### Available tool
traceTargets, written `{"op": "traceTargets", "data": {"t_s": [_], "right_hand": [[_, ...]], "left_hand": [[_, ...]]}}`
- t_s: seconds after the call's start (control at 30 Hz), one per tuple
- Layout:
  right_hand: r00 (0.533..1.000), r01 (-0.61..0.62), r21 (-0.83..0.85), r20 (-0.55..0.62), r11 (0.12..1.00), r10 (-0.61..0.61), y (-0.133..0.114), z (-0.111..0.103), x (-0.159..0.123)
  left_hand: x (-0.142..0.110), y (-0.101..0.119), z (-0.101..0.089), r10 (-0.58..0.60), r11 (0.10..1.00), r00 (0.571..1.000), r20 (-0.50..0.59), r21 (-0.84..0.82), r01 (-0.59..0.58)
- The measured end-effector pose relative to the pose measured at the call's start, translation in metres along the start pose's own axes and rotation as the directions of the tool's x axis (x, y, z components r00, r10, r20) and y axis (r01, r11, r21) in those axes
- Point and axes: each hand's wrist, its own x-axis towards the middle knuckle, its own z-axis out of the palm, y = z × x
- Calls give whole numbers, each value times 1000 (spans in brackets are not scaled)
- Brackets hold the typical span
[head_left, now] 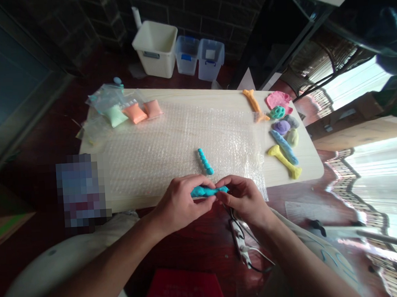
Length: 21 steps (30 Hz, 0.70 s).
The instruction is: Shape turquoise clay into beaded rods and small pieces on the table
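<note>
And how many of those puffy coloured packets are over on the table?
3, side by side near the table's far-left corner: a pale green packet, an orange packet in the middle, and a salmon packet rightmost. The crumpled clear plastic could hide more.

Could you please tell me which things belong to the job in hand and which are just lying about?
Likely the job:
turquoise clay in left hand and right hand
segmented turquoise piece
bubble wrap
yellow bone-shaped piece

Probably lying about:
white basket
power strip
cardboard box
</note>
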Motion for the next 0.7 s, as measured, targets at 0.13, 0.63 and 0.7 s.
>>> {"op": "traceTargets", "data": {"t_s": [0.13,0.63,0.7], "right_hand": [[998,59,-60,-17,996,-60,1,1,-2],[996,39,-3,82,999,-38,0,3,-2],[996,48,21,80,999,-49,-3,3,-3]], "left_hand": [[1,0,0,-50,999,999,13,-21,50],[0,3,1,40,999,999,-29,-9,-40],[0,4,0,-37,996,999,-25,-85,35]]}}
